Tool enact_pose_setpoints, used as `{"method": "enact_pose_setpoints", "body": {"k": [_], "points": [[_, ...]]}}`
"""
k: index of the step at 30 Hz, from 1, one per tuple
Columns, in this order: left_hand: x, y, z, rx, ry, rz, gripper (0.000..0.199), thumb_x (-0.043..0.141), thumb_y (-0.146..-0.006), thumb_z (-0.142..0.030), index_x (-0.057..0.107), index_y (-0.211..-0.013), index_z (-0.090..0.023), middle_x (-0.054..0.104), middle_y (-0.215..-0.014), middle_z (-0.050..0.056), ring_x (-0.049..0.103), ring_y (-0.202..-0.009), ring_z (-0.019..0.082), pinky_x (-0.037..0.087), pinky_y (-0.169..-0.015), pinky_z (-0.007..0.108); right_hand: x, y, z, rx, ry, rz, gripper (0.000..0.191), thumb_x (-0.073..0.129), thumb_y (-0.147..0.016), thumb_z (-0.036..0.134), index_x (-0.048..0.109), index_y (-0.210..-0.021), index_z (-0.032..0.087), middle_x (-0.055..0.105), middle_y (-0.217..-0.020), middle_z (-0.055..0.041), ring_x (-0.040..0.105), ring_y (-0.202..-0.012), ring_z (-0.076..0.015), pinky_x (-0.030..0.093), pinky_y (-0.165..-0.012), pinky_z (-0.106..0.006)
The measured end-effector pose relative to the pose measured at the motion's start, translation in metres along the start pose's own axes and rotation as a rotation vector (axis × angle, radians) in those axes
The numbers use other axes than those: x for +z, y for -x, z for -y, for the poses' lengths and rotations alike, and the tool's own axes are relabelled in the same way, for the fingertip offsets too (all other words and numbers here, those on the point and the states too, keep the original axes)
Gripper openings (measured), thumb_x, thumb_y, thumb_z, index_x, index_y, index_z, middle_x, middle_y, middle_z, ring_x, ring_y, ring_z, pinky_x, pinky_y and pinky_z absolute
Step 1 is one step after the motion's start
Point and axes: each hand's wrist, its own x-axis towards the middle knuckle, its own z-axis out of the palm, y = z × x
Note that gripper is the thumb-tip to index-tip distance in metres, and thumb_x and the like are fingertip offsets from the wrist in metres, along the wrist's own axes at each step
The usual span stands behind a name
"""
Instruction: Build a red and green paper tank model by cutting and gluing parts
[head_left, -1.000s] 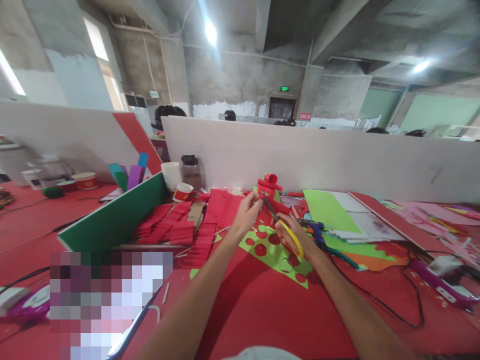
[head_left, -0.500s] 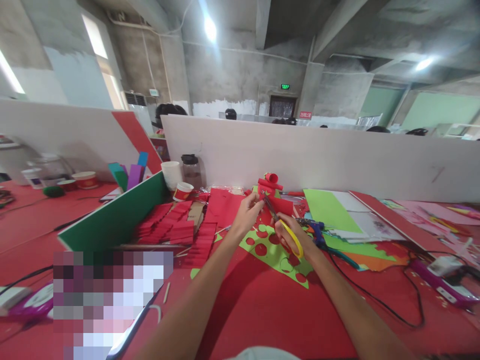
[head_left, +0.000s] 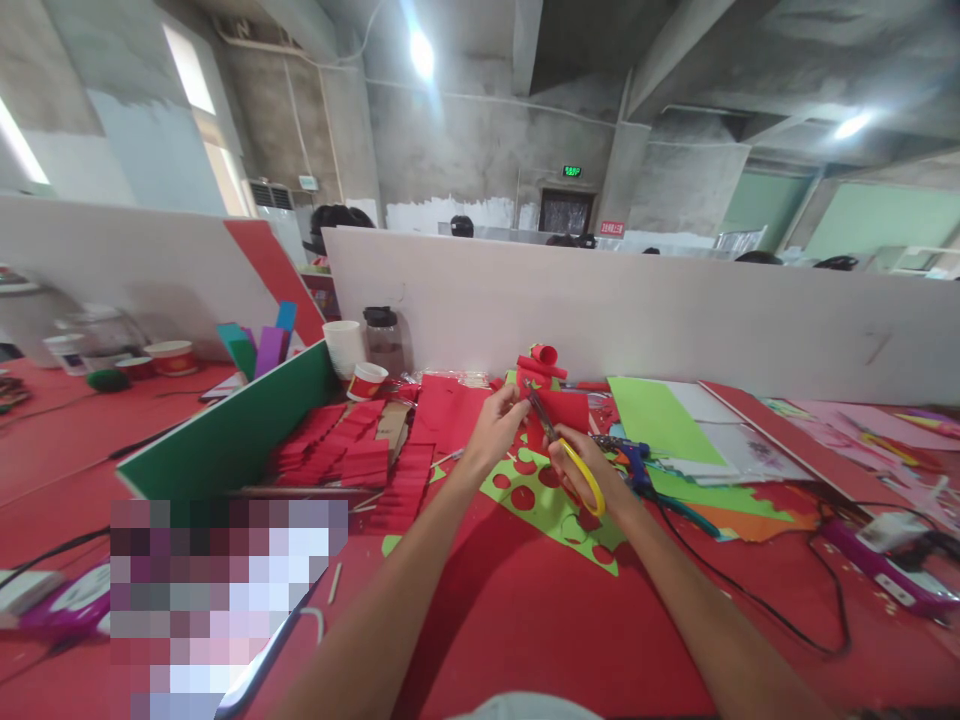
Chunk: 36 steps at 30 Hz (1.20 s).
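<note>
1. Scissors [head_left: 546, 424] right in the thick of it, between the two hands: the yellow loops sit in the right hand [head_left: 579, 460], the blades reach across to the left hand [head_left: 497, 415].
2. Right hand wrapped firmly around those loops; left hand closed in a pinch by the blade tips, though what sits between its fingertips is too small to make out.
3. Look at the line of the scissors: long axis on a slant, tips forward and to the left, yellow loops back towards the person's right side.
4. Just right of the blades, a piece of red paper [head_left: 570, 410], its longer side running roughly left to right.
5. Below the hands, a light-green sheet [head_left: 546, 510] full of round holes lies aslant on the red counter [head_left: 555, 640].
6. Straight beyond, a red paper figure [head_left: 543, 362] stands near a long white partition [head_left: 637, 310].
7. Out to the left, rows of red paper strips [head_left: 367, 465] beside a green board [head_left: 225, 430]; to the right, a blue tool [head_left: 636, 465] and coloured sheets.
8. Up top, bare concrete, bright lamps and a glowing green sign [head_left: 572, 171].
</note>
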Motion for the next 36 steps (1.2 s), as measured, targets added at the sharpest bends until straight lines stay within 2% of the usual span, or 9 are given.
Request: {"method": "enact_pose_setpoints", "body": {"k": [9, 23, 31, 36], "points": [[0.001, -0.002, 0.004, -0.012, 0.005, 0.004, 0.016, 0.054, -0.077, -0.028, 0.044, -0.067, -0.02, 0.049, -0.062, -0.003, 0.053, -0.06, 0.011, 0.044, -0.059, 0.024, 0.002, 0.0, 0.005, 0.026, -0.018, 0.005, 0.032, 0.058, -0.087, 0.052, 0.05, -0.088, 0.021, 0.042, -0.06, 0.0061, 0.037, -0.043, -0.008, 0.031, -0.039, -0.02], [0.0, -0.003, 0.006, -0.003, -0.041, 0.064, 0.012, 0.052, -0.078, -0.027, 0.049, -0.07, -0.019, 0.052, -0.065, -0.002, 0.053, -0.06, 0.012, 0.043, -0.059, 0.025, 0.0, 0.001, 0.006, -0.049, -0.011, -0.01, 0.037, 0.06, -0.085, 0.057, 0.047, -0.084, 0.023, 0.042, -0.057, 0.0059, 0.036, -0.042, -0.0086, 0.029, -0.039, -0.021], [0.0, -0.001, 0.002, -0.014, -0.081, 0.094, 0.011, 0.051, -0.078, -0.026, 0.052, -0.071, -0.018, 0.054, -0.066, -0.002, 0.054, -0.063, 0.013, 0.043, -0.061, 0.026, 0.002, -0.004, -0.006, -0.064, -0.013, -0.089, 0.035, 0.063, -0.083, 0.053, 0.048, -0.078, 0.022, 0.04, -0.058, 0.0055, 0.035, -0.044, -0.0087, 0.03, -0.038, -0.021], [0.001, 0.003, -0.006, -0.026, -0.11, 0.197, 0.01, 0.05, -0.078, -0.025, 0.052, -0.072, -0.018, 0.054, -0.067, -0.002, 0.053, -0.066, 0.013, 0.041, -0.063, 0.026, 0.002, -0.007, -0.005, -0.065, -0.072, -0.207, 0.034, 0.063, -0.082, 0.054, 0.053, -0.091, 0.023, 0.045, -0.056, 0.0063, 0.043, -0.041, -0.0109, 0.037, -0.038, -0.022]]}}
